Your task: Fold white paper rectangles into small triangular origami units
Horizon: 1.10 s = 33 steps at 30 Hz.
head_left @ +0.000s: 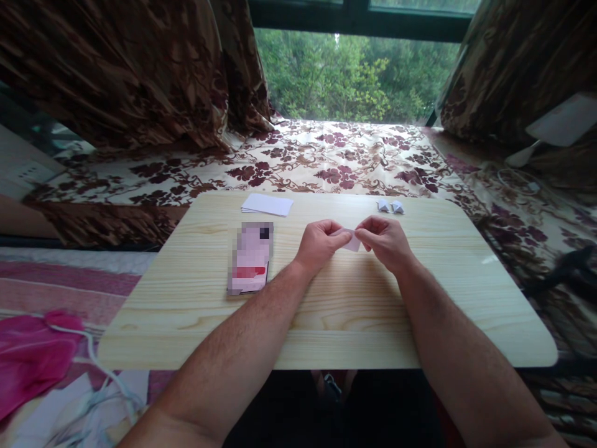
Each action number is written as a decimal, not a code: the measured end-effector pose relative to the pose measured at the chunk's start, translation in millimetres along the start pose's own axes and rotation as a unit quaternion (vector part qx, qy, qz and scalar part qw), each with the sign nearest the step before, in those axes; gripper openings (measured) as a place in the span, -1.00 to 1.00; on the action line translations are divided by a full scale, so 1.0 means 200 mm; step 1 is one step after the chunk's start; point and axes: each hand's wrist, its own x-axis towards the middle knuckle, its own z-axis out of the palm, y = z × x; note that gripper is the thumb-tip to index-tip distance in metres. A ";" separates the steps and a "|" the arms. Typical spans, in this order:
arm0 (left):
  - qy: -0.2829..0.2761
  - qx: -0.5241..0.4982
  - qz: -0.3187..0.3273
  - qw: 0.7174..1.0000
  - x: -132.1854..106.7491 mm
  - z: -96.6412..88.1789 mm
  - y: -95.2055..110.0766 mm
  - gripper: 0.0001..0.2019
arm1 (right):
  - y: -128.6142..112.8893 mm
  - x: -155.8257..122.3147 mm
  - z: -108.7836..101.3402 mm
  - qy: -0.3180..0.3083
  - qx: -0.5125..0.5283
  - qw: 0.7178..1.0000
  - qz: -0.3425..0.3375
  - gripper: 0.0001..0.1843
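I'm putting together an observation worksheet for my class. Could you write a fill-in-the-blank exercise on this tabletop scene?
1. The left hand and the right hand together pinch one small white slip of ____.
2. The pink-cased phone lies flat on the pale wooden table, to the ____ of both hands.
3. Near the table's far edge, right of the flat stack of white sheets, sit ____ small folded white paper figures.

Missing words: paper; left; two.
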 end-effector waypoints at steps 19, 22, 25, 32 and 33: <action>-0.047 -0.265 -0.085 0.959 0.01 0.01 0.00 -0.67 | 0.03 0.00 0.02 -0.005 0.155 0.988 0.003 -0.84; -0.060 -0.283 -0.088 0.953 0.01 0.01 0.01 -0.68 | 0.02 0.00 0.02 -0.003 0.145 0.989 0.000 -0.85; -0.065 -0.291 -0.087 0.951 0.01 0.01 0.00 -0.70 | 0.01 -0.01 0.02 -0.003 0.118 0.993 -0.013 -0.86; -0.066 -0.266 -0.076 0.959 0.02 0.01 -0.01 -0.73 | 0.00 -0.02 0.03 0.000 0.069 0.997 -0.039 -0.86; -0.071 -0.259 -0.071 0.961 0.02 0.02 -0.02 -0.73 | 0.00 -0.02 0.03 0.006 0.066 0.997 -0.044 -0.86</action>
